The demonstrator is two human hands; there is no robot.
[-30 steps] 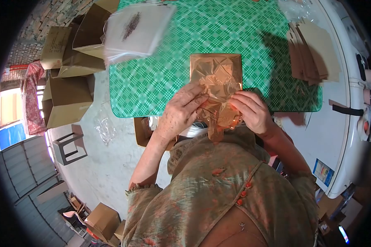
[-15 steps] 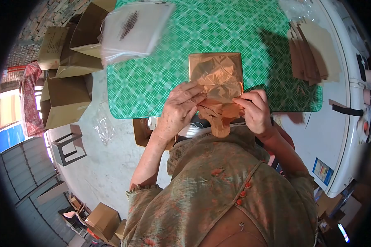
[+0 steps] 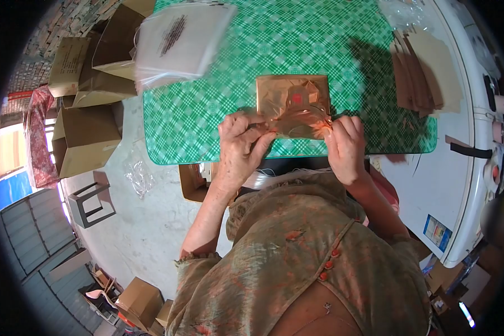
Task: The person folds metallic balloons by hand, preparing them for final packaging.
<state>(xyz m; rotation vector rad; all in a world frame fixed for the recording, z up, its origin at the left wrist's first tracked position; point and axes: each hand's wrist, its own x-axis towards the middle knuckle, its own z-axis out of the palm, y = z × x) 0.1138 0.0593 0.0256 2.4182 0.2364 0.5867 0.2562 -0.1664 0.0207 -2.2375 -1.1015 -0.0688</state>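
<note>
A shiny copper-coloured foil bag lies flat near the front edge of the green table. Its lower end is folded up over the rest in a rounded, crinkled flap, and a small red mark shows just above the fold. At the bag's lower left corner, my left hand has thumb and fingers closed on the foil. My right hand pinches the gathered foil at the lower right corner.
The table has a green checked cover. A stack of clear plastic bags lies at its far left, brown paper pieces at the right. Open cardboard boxes stand to the left, near a grey metal frame on the floor.
The loose lower end of the foil bag, which hung over the table edge, is now folded up onto the bag. Both hands have shifted to the corners, and the red mark has come into view.
</note>
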